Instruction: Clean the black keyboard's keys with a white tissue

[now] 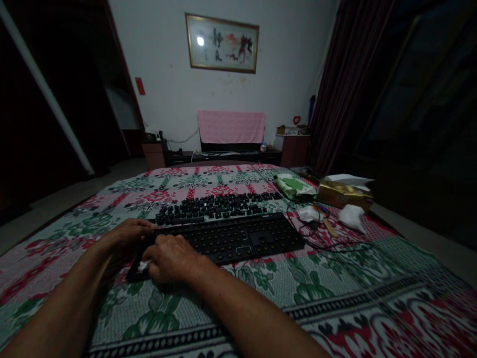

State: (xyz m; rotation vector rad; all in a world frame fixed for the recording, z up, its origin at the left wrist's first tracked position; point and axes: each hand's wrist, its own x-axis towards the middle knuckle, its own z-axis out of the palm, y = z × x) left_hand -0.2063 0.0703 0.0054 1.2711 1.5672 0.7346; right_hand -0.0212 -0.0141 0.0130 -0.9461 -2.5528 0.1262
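Observation:
A black keyboard base [238, 237] with its keycaps taken off lies on a floral cloth. Behind it, the loose black keycaps [218, 206] lie in rows. My left hand [128, 232] rests on the keyboard's left end, fingers curved over its edge. My right hand [169, 258] is closed on a small white wad [143, 266], pressed against the keyboard's near left corner. A black cable [316, 238] runs from the keyboard to the right.
A green-and-white wipes packet [294, 186], a gold box [343, 194] and crumpled white tissues [352, 216] lie at the right. A pink cloth [231, 127] covers something on a low cabinet by the far wall. The floral cloth [335, 288] spreads wide in front.

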